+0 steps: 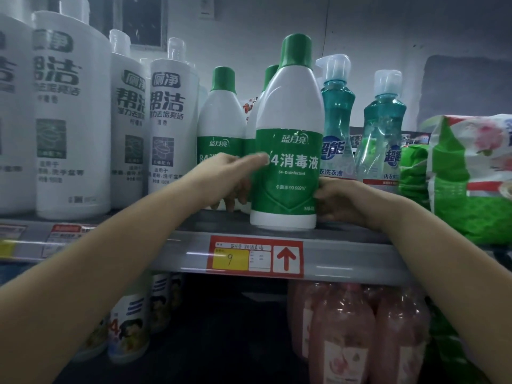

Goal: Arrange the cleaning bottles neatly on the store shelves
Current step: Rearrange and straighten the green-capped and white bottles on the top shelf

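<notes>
Head view: disinfectant bottle (288, 139) at shelf edge (346, 256)

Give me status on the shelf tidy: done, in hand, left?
Done: white toilet-cleaner bottles stand upright, labels forward. In hand: both hands, left hand and right hand, hold the front disinfectant bottle at the shelf edge. Left: seating it in line with its neighbour.

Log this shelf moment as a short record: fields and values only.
held item: front disinfectant bottle, green cap, upright at the shelf edge
left hand: on the bottle's left side, thumb across the label
right hand: against its lower right side
behind it: more green-capped bottles
to its left: white toilet cleaner bottles
to its right: teal pump bottles
price tag: below the bottle, reads 9, red up arrow
</notes>
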Demonstrator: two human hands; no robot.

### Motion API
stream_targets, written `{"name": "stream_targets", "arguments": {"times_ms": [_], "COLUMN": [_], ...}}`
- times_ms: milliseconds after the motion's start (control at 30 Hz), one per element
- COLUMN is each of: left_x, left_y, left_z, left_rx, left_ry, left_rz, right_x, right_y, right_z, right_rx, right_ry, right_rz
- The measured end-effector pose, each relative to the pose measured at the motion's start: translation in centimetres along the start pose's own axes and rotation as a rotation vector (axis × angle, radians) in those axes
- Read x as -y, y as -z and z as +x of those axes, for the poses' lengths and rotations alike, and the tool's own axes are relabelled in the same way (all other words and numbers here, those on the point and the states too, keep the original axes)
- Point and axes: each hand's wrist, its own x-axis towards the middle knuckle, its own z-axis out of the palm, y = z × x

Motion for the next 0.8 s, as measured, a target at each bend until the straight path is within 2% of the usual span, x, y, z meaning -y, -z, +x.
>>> {"name": "stream_targets", "arguments": {"times_ms": [67,167,300,500,667,800], "left_x": [0.1,0.4,0.8,1.3,1.2,0.9], "left_y": [-0.7,-1.3,-1.4,-1.7,-1.7,-1.8], "left_z": [-0.8,-0.2,0.5,1.1,1.5,1.4], "left_rx": [0.030,0.023,0.005,-0.035,-0.004,0.004], "left_ry": [-0.050,-0.090,-0.097,-0.064,0.012,0.043], "left_rz": [0.142,0.191,0.209,0.314,0.296,0.291], "right_x": [0.2,0.5,0.4,0.5,0.5,0.5], "right_y": [-0.3,-0.8,-0.8,-1.3,-1.6,-1.6], "right_z": [-0.4,-0.4,0.0,0.5,1.0,1.2], "right_rx": [0.033,0.007,-0.022,-0.167,-0.288,-0.308], "right_ry": [0.039,0.099,0.134,0.151,0.126,0.096], "right_rz": [-0.150,-0.329,-0.410,-0.597,-0.731,-0.749]}}
